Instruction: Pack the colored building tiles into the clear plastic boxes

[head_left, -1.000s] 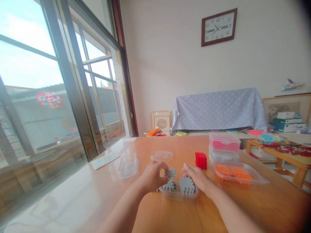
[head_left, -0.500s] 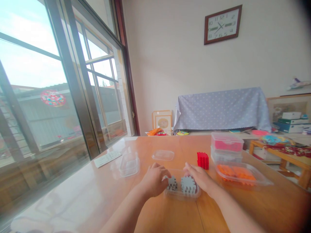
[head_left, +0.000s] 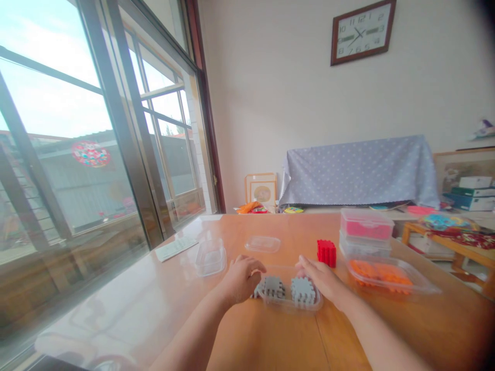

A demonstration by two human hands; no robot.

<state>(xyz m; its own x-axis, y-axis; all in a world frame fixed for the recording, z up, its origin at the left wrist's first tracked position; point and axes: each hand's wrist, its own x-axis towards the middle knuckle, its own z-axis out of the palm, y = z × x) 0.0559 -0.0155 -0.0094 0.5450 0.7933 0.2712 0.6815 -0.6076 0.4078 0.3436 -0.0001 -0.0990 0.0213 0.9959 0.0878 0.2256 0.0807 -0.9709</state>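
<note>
A clear plastic container (head_left: 288, 305) lies in front of me with two stacks of grey pieces in it, a left stack (head_left: 274, 286) and a right stack (head_left: 302, 291). The pieces are flat with toothed edges. Just off the container's left end, my left hand (head_left: 243, 278) is closed on a grey toothed piece (head_left: 254, 292), mostly covered by the fingers. My right hand (head_left: 319, 275) is at the container's right end, its fingers along the far corner, holding the rim; its thumb is hard to make out.
Behind my right hand stands a red toothed stack (head_left: 327, 253). Farther right are a lidded box with pink contents (head_left: 366, 225) and a tray of orange pieces (head_left: 381, 275). A clear tub (head_left: 211, 257), a clear lid (head_left: 263, 243) and a paper sheet (head_left: 177, 249) lie toward the window.
My left hand has moved left out of the container, bringing a grey toothed piece past its end. The right hand stays at the container. The whole view has shifted slightly.
</note>
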